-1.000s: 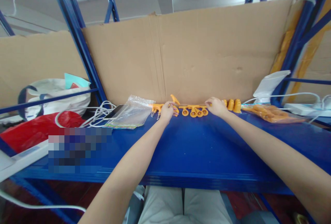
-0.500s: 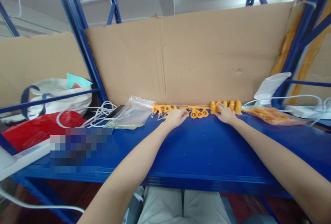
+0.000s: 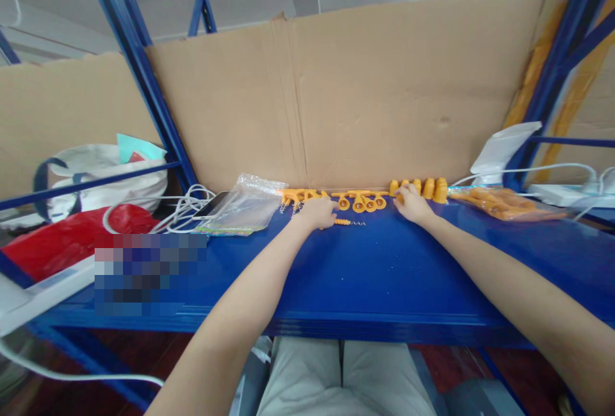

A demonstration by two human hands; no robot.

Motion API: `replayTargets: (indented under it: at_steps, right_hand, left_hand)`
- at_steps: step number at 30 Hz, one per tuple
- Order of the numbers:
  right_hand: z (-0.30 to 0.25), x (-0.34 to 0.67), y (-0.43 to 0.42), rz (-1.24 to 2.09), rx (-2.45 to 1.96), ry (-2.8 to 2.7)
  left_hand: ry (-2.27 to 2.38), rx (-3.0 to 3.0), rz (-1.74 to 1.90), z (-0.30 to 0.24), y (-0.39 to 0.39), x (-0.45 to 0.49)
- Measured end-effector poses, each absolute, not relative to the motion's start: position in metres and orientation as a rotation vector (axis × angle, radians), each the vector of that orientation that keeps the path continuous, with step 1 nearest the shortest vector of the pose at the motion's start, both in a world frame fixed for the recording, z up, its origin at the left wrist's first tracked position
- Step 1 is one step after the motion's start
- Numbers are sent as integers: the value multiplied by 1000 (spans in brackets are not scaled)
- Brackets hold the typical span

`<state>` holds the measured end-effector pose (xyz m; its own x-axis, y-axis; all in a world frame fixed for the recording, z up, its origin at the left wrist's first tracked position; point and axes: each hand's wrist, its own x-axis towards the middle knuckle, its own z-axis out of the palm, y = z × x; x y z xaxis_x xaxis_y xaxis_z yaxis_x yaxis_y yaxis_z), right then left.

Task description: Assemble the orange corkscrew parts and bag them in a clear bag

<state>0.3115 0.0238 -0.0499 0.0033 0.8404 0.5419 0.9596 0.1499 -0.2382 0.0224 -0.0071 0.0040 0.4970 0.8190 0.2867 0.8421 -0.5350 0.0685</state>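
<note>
My left hand [image 3: 319, 212] is closed on a corkscrew [image 3: 342, 222], an orange threaded shaft with a metal spiral pointing right, low over the blue table. Just behind that hand lie several orange corkscrew pieces [image 3: 294, 196] with metal spirals. Between my hands rest several orange pieces with round, open cup-like ends [image 3: 359, 204]. My right hand [image 3: 414, 204] has its fingers curled around an orange cup-shaped piece [image 3: 400, 197] at the left end of a row of orange cups [image 3: 428, 188]. The fingers partly hide that piece.
A cardboard panel [image 3: 365, 95] stands along the back of the blue table [image 3: 365, 281]. Clear plastic bags lie left [image 3: 247, 206] and right [image 3: 504, 203], the right one holding orange pieces. White cables [image 3: 192, 204], a red bag [image 3: 91, 230] and a pixelated patch are on the left.
My left hand has drawn slightly left, and the corkscrew now shows below it. My right hand's fingers, earlier spread over the cups, have curled around one at the left end.
</note>
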Motion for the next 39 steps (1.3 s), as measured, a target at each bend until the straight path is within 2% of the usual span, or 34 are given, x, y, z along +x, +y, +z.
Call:
replayTargets:
  at_steps: [5,9,14,19,23,32,39]
  right_hand:
    - [-45,310,22,-102,-1733,-1710]
    - [-43,309,17,95,-1872,-1743]
    - [-36,305,5,-158,-1834,-1985]
    - [-27,295,1,-364,-1346,-2230]
    - [-27,288,4,-365,-1128,-2312]
    - [-28,290,4,-306,-1246,-2305]
    - [-32,273,1,-192,-1007,-2322]
  left_hand:
    - [-1615,-2748,-125,12,-12,16]
    - [-1568,-2769,-112,10,-10,14]
    - [-1525,-2724,-342,3,-3,15]
    - [-1475,-2641,-532,-5,2,16]
    - [-1462,-2646,-557,-6,2,17]
    - [-1463,-2650,-617,-9,6,16]
    - [-1332,-2717,-650,-10,-2,25]
